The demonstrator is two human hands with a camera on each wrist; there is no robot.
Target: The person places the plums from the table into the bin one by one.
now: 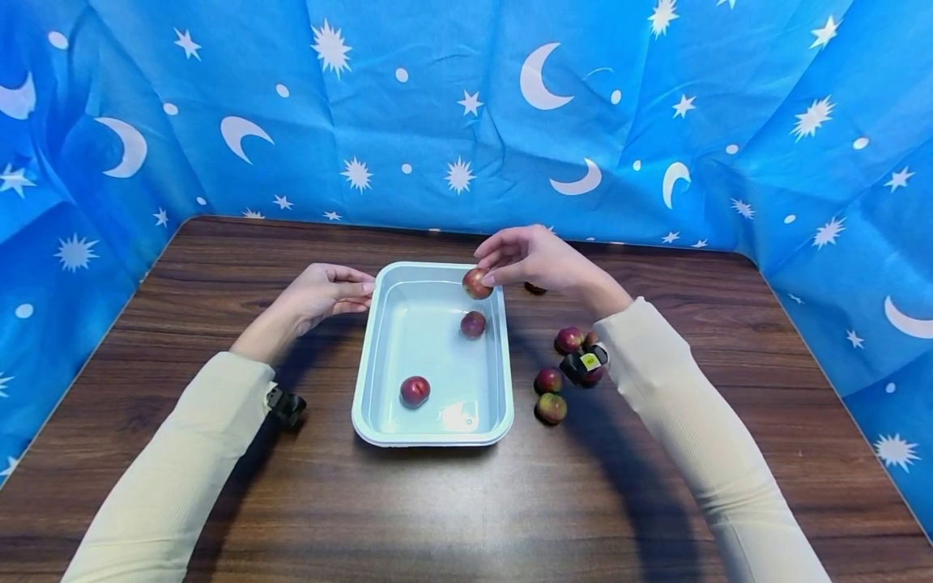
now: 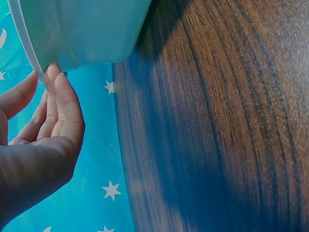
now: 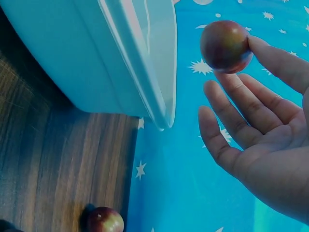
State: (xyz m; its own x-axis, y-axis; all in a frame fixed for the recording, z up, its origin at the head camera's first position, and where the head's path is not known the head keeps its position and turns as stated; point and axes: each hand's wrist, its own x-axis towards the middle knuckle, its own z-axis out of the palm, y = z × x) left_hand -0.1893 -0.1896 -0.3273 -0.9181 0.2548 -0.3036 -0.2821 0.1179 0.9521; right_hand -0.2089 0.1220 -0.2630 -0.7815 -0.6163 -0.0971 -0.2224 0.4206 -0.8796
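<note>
Left hand (image 1: 325, 293) half-closed, I'm pinching the tray (image 1: 433, 439) rim; right hand (image 1: 535, 256) half-open, I'm pinching a fruit (image 1: 475, 286) over its far-right corner, fingertip-only contact risking a slip outside.

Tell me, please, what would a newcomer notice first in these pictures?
The bright blue cloth with white moons and stars, hanging behind the dark brown wood-grained table, would probably draw the eye first. Next comes the white rectangular plastic tray near the middle, with two round dark-red fruits inside. Near its far right corner, the right hand pinches another round reddish fruit.
</note>
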